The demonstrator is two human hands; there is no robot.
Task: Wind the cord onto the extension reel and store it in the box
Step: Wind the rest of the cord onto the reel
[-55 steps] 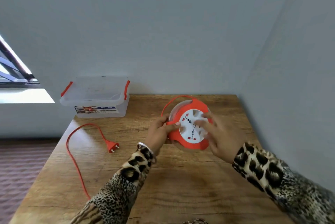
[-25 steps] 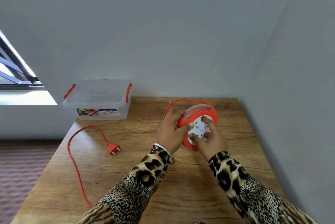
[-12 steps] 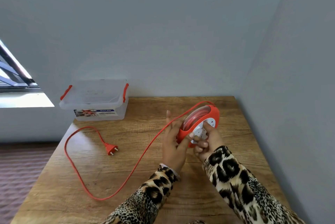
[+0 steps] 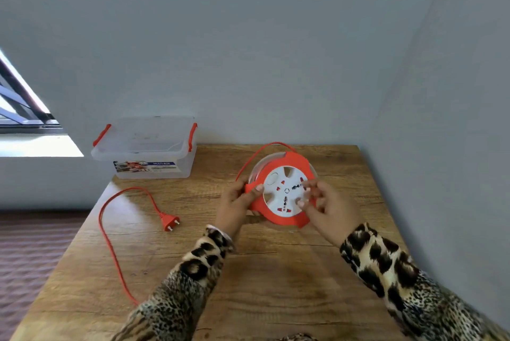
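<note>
An orange extension reel [image 4: 278, 175] with a white socket face is held above the wooden table [image 4: 276, 271], face tilted towards me. My left hand [image 4: 234, 202] grips its left rim, thumb on the orange edge. My right hand [image 4: 328, 205] holds the right side, fingers on the white face. The orange cord [image 4: 110, 241] arcs from the reel's top, passes behind my left arm and loops over the table's left part to its plug [image 4: 169, 222], which lies flat. A clear plastic box [image 4: 149, 147] with orange clips stands closed at the back left corner.
The table sits in a corner, with grey walls behind and on the right. Its left edge drops to a reddish carpet [image 4: 33, 247]. A window [image 4: 22, 111] is at the far left.
The reel has turned from edge-on to face-on towards me. The long slack line across the table is gone; the cord now loops back behind my left arm. The plug has stayed put.
</note>
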